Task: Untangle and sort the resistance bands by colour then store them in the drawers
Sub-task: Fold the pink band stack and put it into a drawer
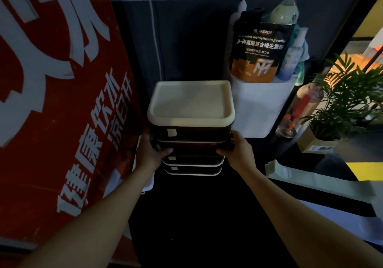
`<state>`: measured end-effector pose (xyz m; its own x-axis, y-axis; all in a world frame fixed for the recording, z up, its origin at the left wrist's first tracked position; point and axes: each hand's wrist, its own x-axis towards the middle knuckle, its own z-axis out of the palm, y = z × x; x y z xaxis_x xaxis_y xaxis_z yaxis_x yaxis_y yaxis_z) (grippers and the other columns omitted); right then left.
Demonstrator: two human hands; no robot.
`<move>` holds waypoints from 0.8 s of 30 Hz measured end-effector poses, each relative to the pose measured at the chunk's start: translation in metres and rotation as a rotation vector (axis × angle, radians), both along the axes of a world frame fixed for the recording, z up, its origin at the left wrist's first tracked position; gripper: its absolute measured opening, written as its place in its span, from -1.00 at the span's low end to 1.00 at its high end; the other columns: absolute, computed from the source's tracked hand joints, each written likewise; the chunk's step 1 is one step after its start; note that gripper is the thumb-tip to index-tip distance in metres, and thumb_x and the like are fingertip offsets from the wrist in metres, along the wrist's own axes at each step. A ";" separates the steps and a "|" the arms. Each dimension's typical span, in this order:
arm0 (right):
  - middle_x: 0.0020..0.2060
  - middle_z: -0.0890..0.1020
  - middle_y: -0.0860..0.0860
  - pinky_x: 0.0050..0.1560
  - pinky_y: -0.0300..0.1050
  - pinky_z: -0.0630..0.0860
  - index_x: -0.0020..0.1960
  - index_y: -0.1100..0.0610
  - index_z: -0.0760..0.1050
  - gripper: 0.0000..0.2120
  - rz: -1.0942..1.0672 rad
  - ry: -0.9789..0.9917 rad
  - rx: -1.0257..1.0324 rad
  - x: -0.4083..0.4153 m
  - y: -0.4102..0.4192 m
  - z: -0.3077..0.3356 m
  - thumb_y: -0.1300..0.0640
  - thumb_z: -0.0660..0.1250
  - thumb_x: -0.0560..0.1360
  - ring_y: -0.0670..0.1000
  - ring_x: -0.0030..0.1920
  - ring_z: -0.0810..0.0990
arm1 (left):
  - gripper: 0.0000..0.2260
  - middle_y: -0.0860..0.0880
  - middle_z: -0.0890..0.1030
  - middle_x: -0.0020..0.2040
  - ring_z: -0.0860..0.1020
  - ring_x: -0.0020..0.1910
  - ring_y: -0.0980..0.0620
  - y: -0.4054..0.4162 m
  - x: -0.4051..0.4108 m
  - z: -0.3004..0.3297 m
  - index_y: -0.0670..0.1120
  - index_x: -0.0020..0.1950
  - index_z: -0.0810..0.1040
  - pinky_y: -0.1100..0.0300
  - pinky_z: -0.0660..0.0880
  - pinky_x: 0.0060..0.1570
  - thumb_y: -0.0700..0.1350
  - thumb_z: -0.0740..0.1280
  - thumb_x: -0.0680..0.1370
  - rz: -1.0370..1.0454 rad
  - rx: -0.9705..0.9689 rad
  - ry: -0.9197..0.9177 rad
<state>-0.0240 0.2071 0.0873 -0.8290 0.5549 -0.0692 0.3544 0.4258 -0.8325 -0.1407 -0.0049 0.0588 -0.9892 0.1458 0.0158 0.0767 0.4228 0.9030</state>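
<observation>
Left hand (152,150) and right hand (236,149) grip opposite sides of the second drawer (192,146) in the stacked drawer unit (190,102). Pale green resistance bands (310,178) lie at right.

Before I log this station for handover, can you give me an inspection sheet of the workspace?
Surface: dark floor, dimly lit.
Job's things: drawer unit, cream top, dark drawers with small pale labels; pale green bands lying flat to the right.
Clutter: white bin holding a black powder pouch and bottles.
Hands: left hand and right hand grip the unit's sides.
Cables: white cable down the wall.
Surroundings: red banner on the left, potted plant on the right.
</observation>
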 end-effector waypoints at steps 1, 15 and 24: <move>0.17 0.57 0.07 0.11 -0.12 0.40 0.30 0.13 0.39 -0.48 -0.024 0.006 0.008 -0.001 0.000 -0.002 0.29 0.44 0.38 0.08 0.22 0.51 | -0.28 -0.03 0.45 0.23 0.41 0.23 0.04 0.000 -0.002 -0.002 -0.18 0.37 0.30 0.11 0.39 0.18 -0.29 0.55 0.29 0.028 0.002 0.011; 0.16 0.58 -0.02 0.18 -0.12 0.43 0.29 0.05 0.40 -0.54 -0.013 -0.062 -0.205 0.001 -0.009 -0.051 0.21 0.42 0.43 0.01 0.20 0.53 | -0.33 0.04 0.38 0.34 0.35 0.32 0.09 -0.002 0.012 -0.038 -0.15 0.44 0.26 0.23 0.29 0.23 -0.18 0.49 0.40 -0.019 0.086 -0.104; 0.06 0.55 -0.20 0.12 -0.21 0.40 0.36 -0.09 0.32 -0.48 -0.031 -0.010 -0.236 0.006 -0.029 -0.068 0.18 0.37 0.48 -0.16 0.12 0.50 | -0.56 -0.08 0.50 0.30 0.45 0.30 -0.01 -0.003 0.025 -0.056 -0.16 0.39 0.36 0.11 0.39 0.28 -0.17 0.35 0.53 -0.037 0.161 -0.186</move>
